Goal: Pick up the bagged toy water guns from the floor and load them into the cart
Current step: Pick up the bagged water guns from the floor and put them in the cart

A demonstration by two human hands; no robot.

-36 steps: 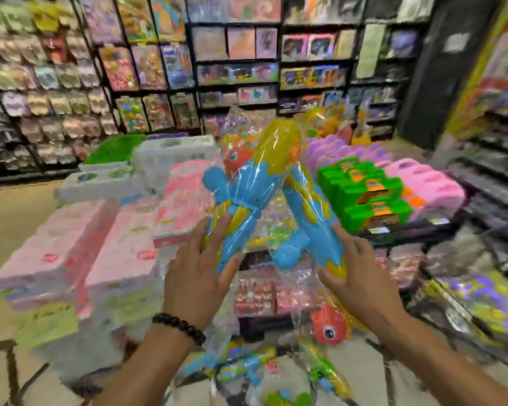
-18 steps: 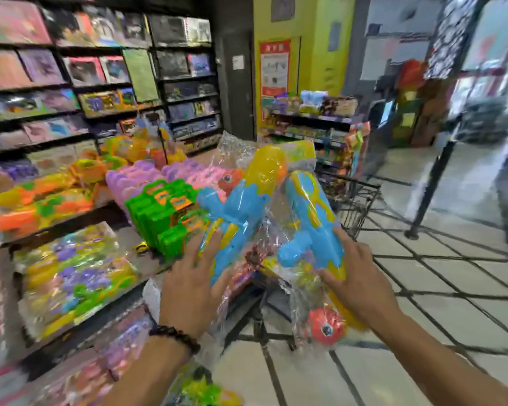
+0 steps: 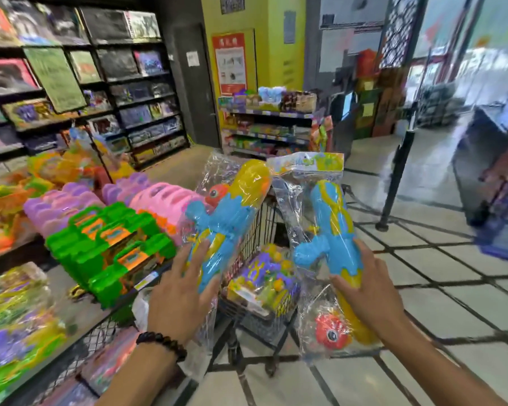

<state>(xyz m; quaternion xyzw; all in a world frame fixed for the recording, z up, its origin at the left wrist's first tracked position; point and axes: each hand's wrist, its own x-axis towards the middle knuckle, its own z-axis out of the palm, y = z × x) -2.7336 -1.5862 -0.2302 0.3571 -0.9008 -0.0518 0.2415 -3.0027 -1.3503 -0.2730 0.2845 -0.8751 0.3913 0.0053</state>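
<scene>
Cart at centre, on the tiled floor. Left hand at 7 o'clock and right hand at 5 o'clock, each with a bagged water gun before the cart. Display shelf at 9 o'clock. Post at 2 o'clock, beyond the cart.

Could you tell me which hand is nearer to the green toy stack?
Left. The left hand is just right of the green toy stack; the right hand is beyond the cart.
</scene>
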